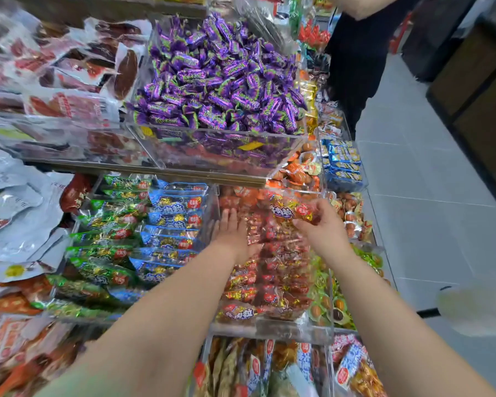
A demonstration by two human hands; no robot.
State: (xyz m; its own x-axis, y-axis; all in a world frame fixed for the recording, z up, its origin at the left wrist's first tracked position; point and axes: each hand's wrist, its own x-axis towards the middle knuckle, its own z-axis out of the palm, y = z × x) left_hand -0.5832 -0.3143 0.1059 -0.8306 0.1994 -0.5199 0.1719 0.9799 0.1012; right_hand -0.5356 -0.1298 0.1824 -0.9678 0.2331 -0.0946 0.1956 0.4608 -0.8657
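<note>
The right hand (322, 229) pinches a red snack packet (294, 211) above the clear bin (272, 328) of red packets — the left hand (232, 234), fingers straight, presses flat on that pile.

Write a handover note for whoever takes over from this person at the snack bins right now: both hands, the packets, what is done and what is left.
Left hand: fingers straight, pressing flat on the red packets in the clear bin.
Right hand: pinches one red packet just above the far end of that bin.
Done: the bin looks largely filled, with packets lying in rough rows; the blue packets sit in the bin to the left.
Left, probably: lay the held packet into the bin, then level the pile.
</note>
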